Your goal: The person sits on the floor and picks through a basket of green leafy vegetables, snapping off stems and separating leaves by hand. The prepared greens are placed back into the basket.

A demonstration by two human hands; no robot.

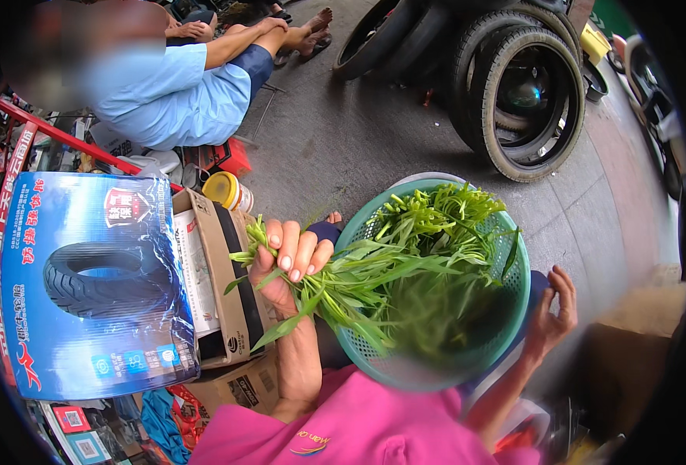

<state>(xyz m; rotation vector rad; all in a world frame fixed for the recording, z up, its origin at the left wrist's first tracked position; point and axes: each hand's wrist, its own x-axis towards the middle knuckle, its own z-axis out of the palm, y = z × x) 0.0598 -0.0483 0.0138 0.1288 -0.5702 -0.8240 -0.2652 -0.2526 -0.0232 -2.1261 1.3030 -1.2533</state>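
My left hand (pixel 292 252) is closed around a bunch of water spinach (pixel 350 283), gripping it by the pale cut stems. Its long narrow leaves trail over the rim of a green plastic colander basket (pixel 358 209). More water spinach (pixel 443 225) lies inside, stem ends toward the far side, and the near part looks smeared. Just off the basket's right side, my right hand (pixel 553 314) is raised with its fingers loosely bent and apart, and nothing shows in it. The basket sits in front of my pink shirt, over my lap.
At left stands a blue tyre advertising board (pixel 103 287), beside an open cardboard box (pixel 223 279) and a yellow-lidded tub (pixel 226 190). A seated person in a light blue shirt (pixel 176 101) is at far left. Several tyres (pixel 505 147) stand on the paved floor (pixel 312 139) at far right.
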